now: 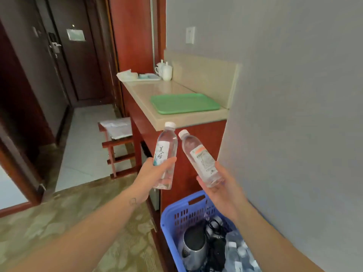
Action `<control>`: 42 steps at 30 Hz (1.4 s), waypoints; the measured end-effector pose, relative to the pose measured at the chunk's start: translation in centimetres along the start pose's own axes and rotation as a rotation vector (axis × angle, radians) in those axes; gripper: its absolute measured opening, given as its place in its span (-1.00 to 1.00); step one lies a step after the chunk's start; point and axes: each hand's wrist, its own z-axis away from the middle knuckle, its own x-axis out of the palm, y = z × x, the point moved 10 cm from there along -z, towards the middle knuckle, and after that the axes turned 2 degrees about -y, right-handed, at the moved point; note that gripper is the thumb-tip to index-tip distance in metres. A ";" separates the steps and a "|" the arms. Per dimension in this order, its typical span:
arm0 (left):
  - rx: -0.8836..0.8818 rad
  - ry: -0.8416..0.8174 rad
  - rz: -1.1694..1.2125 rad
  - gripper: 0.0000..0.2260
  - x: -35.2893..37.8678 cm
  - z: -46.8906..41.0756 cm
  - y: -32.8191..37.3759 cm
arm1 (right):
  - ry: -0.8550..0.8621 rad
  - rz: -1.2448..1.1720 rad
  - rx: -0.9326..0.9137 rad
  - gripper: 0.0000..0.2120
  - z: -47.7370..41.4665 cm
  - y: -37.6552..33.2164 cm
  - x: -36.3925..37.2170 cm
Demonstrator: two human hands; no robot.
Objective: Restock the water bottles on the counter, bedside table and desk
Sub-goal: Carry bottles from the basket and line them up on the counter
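Note:
My left hand (152, 174) grips a clear water bottle (167, 143) with a white cap and a white label, held nearly upright. My right hand (222, 190) grips a second clear water bottle (193, 148) with an orange-edged label, tilted to the left. Both bottles hang in the air just in front of the beige counter (193, 119), below its front edge. A green tray (183, 103) lies flat on the counter with nothing on it.
A blue plastic basket (176, 217) on the floor below my right hand holds a metal kettle (194, 245), black cables and several more bottles. White lidded cups (166, 70) and a white tray stand at the counter's far end. A wooden luggage rack (117, 143) stands left of the cabinet.

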 end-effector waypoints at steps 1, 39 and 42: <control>0.030 0.004 0.037 -0.55 -1.3 0.2 1.6 | -0.102 -0.079 0.036 -0.55 0.0 1.3 2.8; 0.688 -0.100 -0.059 -0.52 -18.2 -16.6 23.3 | -0.333 0.780 -0.590 -0.36 -18.8 -3.5 35.7; 0.656 -0.159 -0.027 -0.61 -18.6 -20.1 23.3 | -0.292 0.794 -0.593 -0.38 -21.4 -3.4 36.6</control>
